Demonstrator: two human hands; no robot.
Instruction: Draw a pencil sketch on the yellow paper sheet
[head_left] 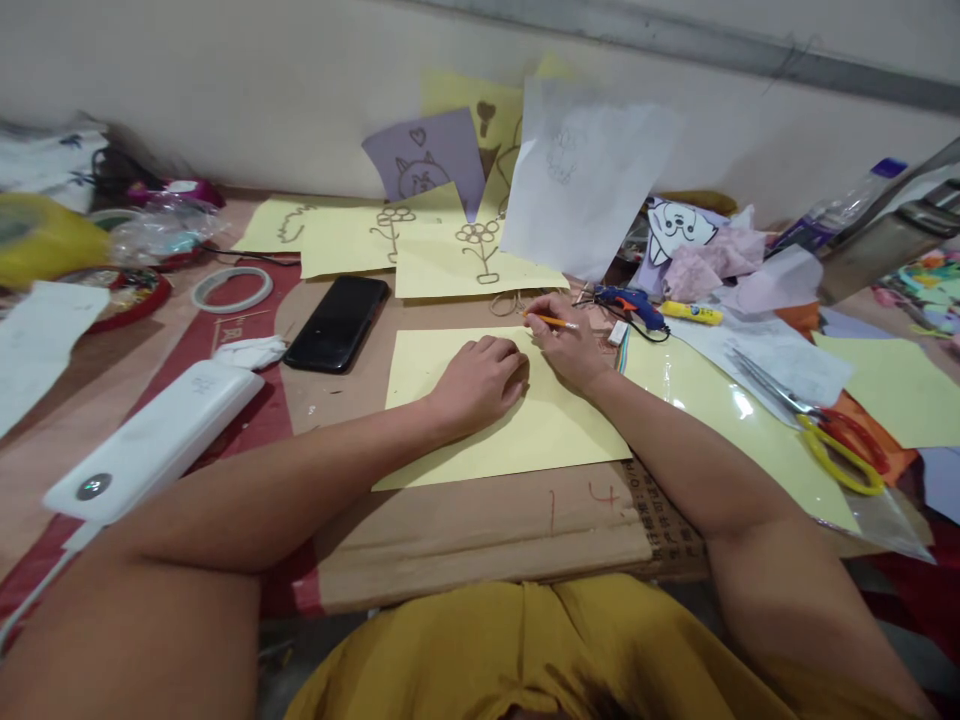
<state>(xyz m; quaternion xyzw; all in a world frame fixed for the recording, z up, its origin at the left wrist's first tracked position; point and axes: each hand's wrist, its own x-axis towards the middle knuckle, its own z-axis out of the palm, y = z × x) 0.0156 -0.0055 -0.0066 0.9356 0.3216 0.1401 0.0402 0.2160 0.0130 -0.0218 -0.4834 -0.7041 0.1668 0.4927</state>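
Note:
A sheet of yellow paper [450,455] lies on the cardboard in front of me. On its middle rests my left hand [484,385], palm down with loosely bent fingers and a gap beside the thumb; it holds nothing I can see. My right hand [566,340] is at the sheet's top right edge, its fingers closed around an orange pencil [559,321]. The pencil slants nearly level, one end by my fingertips. No drawn lines are plain on this sheet. Just beyond it are yellow sheets with a flower drawing [478,245].
Left are a black phone [337,325], a roll of tape [232,289] and a white power bank [154,440] with a cable. Right are a blue glue gun [631,307], a yellow tube [691,313], scissors [844,455] and a bottle [840,210]. A white sheet [585,190] leans at the wall.

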